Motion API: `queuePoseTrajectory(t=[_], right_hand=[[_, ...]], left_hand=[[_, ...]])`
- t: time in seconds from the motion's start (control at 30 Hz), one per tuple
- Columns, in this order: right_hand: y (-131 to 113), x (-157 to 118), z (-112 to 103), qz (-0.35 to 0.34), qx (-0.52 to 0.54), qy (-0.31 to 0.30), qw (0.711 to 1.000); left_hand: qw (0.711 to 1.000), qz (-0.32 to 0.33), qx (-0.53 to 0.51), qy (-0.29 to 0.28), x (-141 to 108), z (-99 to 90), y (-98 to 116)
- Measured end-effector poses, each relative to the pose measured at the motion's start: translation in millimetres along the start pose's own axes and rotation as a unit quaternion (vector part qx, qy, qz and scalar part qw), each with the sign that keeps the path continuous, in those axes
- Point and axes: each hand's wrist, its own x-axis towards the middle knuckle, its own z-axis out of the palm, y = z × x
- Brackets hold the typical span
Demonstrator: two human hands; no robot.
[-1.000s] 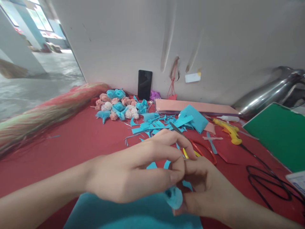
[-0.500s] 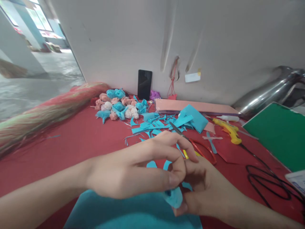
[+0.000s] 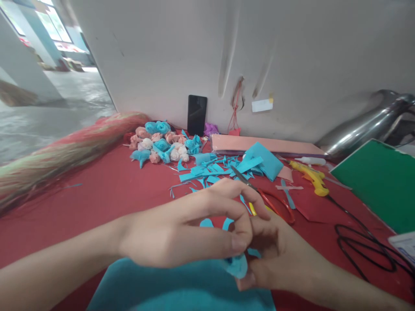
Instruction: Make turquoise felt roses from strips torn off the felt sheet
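Observation:
Between my two hands is a small blue crepe-paper flower (image 3: 238, 267), its curled petals partly hidden by my fingers. My left hand (image 3: 184, 229) reaches over from the left, thumb and index finger pinched on the flower's upper part. From the right, my right hand (image 3: 275, 255) closes around its side and base, with the thumb underneath. A larger blue sheet (image 3: 168, 285) lies below both hands at the near edge. Just beyond the fingers rest scissors with red handles (image 3: 279, 205), partly covered by my right hand.
Several finished paper flowers (image 3: 158, 144) are heaped at the back left beside a propped phone (image 3: 197, 114). Blue paper scraps (image 3: 210, 170) lie mid-table. At right are a yellow glue gun (image 3: 313, 177), its black cord (image 3: 359, 246) and a green board (image 3: 379, 185). A straw bundle (image 3: 71, 151) edges the left.
The blue flower has tilted very slightly between my fingers. Both hands keep nearly the same place and grip.

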Motion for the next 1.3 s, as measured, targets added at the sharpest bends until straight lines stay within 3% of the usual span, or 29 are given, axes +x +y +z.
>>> queuePoseTrajectory(t=[0.17, 0.33, 0.63, 1.1, 1.2, 1.3], right_hand=[[6, 3, -5, -0.016, 0.002, -0.007, 1.0], [10, 4, -9, -0.034, -0.021, -0.042, 0.998], [12, 3, -10, -0.036, -0.017, -0.057, 0.998], [11, 4, -7, -0.02, 0.039, -0.049, 0.998], [7, 5, -5, -0.014, 0.082, -0.033, 0.996], [4, 7, -6, -0.055, 0.114, -0.043, 0.991]], left_hand=[[0.998, -0.032, -0.053, -0.009, 0, -0.7, 1], [1.0, -0.019, 0.006, -0.023, 2, -4.3, 0], [0.999, -0.001, 0.011, -0.033, 3, -2.4, 2], [0.997, -0.007, -0.047, -0.056, 5, -2.0, 1], [0.997, 0.02, -0.077, -0.022, 3, -1.9, -4], [0.991, 0.041, -0.124, 0.031, 2, -0.7, -10]])
